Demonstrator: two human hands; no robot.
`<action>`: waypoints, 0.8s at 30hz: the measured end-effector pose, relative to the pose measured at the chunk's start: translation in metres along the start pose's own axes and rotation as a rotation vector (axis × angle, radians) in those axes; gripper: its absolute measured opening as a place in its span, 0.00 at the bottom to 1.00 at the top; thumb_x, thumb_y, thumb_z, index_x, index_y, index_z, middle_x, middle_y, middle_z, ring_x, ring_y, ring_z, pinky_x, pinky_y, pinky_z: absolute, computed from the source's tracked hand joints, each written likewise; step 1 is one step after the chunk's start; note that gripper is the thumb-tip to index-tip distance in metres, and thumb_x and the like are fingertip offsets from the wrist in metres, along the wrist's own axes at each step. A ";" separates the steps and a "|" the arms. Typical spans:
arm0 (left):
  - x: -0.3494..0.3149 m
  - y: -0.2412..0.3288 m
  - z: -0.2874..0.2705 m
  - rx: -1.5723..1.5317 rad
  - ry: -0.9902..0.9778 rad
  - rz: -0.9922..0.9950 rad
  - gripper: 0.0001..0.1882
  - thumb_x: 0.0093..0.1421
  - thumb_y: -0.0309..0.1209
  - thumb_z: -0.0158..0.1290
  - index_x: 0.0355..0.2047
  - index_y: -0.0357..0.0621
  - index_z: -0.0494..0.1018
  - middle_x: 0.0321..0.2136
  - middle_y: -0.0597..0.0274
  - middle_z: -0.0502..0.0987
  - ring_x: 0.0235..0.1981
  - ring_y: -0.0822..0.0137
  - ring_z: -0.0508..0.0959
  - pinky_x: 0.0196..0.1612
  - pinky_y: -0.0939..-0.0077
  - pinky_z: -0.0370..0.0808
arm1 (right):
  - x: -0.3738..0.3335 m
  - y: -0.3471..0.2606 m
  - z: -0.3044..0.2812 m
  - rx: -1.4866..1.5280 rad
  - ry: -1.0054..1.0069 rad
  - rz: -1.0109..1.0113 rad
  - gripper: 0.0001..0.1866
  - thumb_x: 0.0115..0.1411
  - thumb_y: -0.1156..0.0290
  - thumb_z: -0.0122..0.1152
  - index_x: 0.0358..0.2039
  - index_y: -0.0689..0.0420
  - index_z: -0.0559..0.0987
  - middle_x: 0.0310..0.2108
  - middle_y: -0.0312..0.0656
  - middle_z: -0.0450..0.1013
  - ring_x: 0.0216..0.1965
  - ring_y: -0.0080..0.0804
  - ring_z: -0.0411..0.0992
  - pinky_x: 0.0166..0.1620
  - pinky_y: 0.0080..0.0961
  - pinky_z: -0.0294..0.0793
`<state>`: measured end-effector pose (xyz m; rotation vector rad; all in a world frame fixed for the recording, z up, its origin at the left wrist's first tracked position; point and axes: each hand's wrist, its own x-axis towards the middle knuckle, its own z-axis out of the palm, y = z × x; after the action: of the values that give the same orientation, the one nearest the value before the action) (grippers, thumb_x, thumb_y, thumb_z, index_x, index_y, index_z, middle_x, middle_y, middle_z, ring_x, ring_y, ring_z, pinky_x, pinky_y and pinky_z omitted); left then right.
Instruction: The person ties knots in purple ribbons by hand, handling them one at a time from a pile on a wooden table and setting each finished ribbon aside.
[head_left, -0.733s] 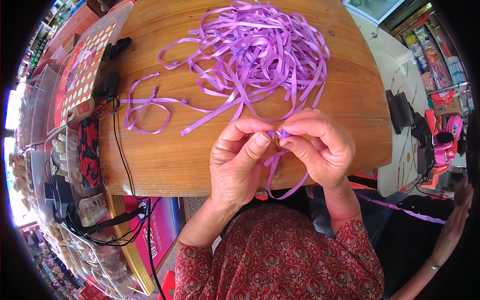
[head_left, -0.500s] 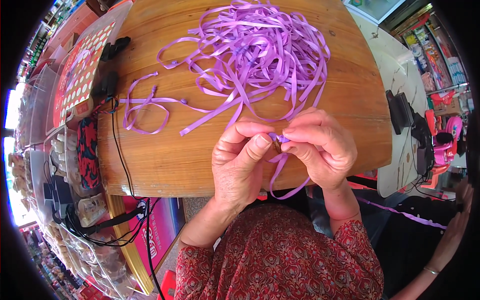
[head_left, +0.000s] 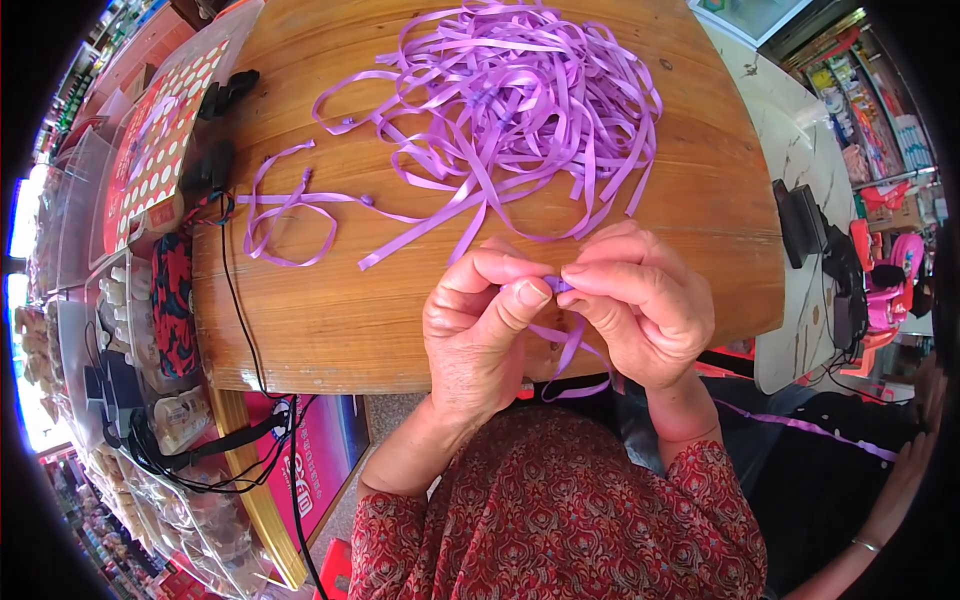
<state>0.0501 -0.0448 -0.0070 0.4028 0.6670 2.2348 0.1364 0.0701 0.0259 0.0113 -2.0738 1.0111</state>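
Note:
Over the near edge of the wooden table, my left hand [head_left: 475, 320] and my right hand [head_left: 640, 300] meet, thumb and fingertips pinched on a narrow purple ribbon [head_left: 572, 345]. A small folded or knotted bit of it shows between the fingertips; its exact form is too small to tell. The ribbon's loose length hangs below my fingers in a bend. Beyond my hands lies a big tangled heap of purple ribbon [head_left: 530, 110]. Left of the heap, one looped ribbon piece [head_left: 290, 205] with small knots rests on the wood.
The wooden table [head_left: 320, 330] has a black cable [head_left: 240, 310] along its left side, next to clear plastic bins [head_left: 140, 310]. A white marbled surface [head_left: 790, 330] with black devices [head_left: 815, 240] stands right. At the lower right, another person's hand [head_left: 905, 480] is beside a purple ribbon strip.
My fingertips have drawn closer over the small folded bit of ribbon. The ribbon's hanging end has shifted and bent differently. The other person's hand has moved slightly down.

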 end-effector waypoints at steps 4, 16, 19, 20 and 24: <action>0.000 0.004 0.001 0.105 -0.005 0.042 0.03 0.57 0.21 0.55 0.31 0.38 0.73 0.28 0.65 0.73 0.28 0.76 0.73 0.34 0.83 0.72 | 0.003 -0.003 -0.002 -0.067 -0.023 -0.028 0.09 0.47 0.77 0.67 0.31 0.63 0.78 0.26 0.43 0.73 0.26 0.34 0.71 0.30 0.27 0.71; 0.005 -0.004 -0.001 0.145 -0.002 0.033 0.02 0.58 0.21 0.54 0.31 0.40 0.72 0.29 0.64 0.75 0.27 0.77 0.74 0.32 0.84 0.73 | 0.000 0.009 0.000 0.063 -0.028 0.110 0.09 0.48 0.77 0.67 0.29 0.64 0.77 0.26 0.42 0.73 0.26 0.29 0.71 0.30 0.22 0.69; 0.008 -0.008 -0.001 0.088 0.057 -0.002 0.03 0.58 0.22 0.55 0.31 0.40 0.72 0.31 0.63 0.77 0.30 0.76 0.75 0.36 0.82 0.73 | -0.003 0.012 0.000 0.078 -0.012 0.151 0.11 0.48 0.78 0.68 0.33 0.64 0.77 0.28 0.41 0.74 0.29 0.24 0.71 0.32 0.18 0.68; 0.008 -0.010 -0.001 0.069 0.082 0.005 0.03 0.57 0.22 0.55 0.31 0.40 0.72 0.32 0.62 0.77 0.31 0.75 0.75 0.38 0.81 0.73 | -0.003 0.010 0.002 0.086 0.008 0.170 0.13 0.48 0.79 0.68 0.35 0.65 0.77 0.28 0.41 0.73 0.29 0.24 0.71 0.33 0.18 0.68; 0.007 -0.012 -0.005 0.069 0.094 -0.004 0.03 0.57 0.22 0.56 0.32 0.40 0.73 0.32 0.62 0.77 0.32 0.75 0.75 0.40 0.80 0.73 | -0.005 0.008 0.003 0.079 0.046 0.167 0.19 0.47 0.80 0.68 0.41 0.66 0.76 0.28 0.40 0.73 0.30 0.25 0.71 0.35 0.20 0.69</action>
<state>0.0499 -0.0348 -0.0178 0.3318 0.7950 2.2424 0.1349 0.0719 0.0165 -0.1449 -2.0173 1.1830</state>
